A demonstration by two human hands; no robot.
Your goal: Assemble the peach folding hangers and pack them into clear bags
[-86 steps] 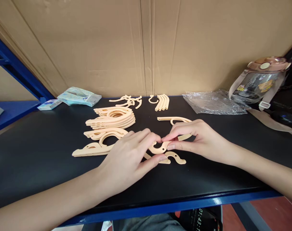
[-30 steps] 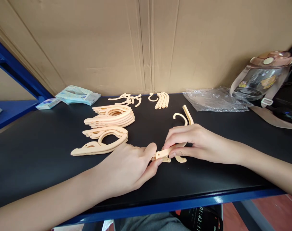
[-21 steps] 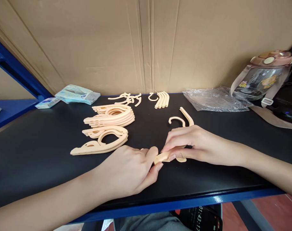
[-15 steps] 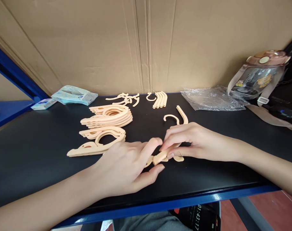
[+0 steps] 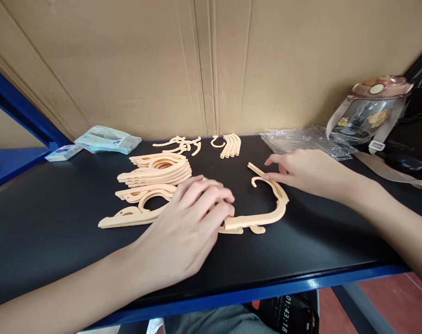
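A beige folding clothes hanger (image 5: 256,220) lies on the black tabletop, one arm toward me, the other angled up to the back left, its hook curling between them. Small flat beige pieces show along its near edge. Beside its left end is my left hand (image 5: 193,218), back up, fingers curled down; its thumb and whatever sits under the fingers are hidden. My right hand (image 5: 297,169) is over the hanger's far arm, thumb and index finger apart, the thumb tip at or just above the arm. Several stacked folded hangers (image 5: 153,174) lie left of my left hand.
Toward the back lie loose hanger hooks and parts (image 5: 183,144) and a row of short beige arms (image 5: 231,145). A tissue pack (image 5: 108,138) is at back left. Clear plastic bag (image 5: 297,141) and strapped water bottle (image 5: 367,113) stand right. A blue edge (image 5: 259,294) borders the table.
My right hand has let go of the hanger's near arm and moved up and right to the far arm. The hanger has opened out and shifted right. My left fingers have curled downward.
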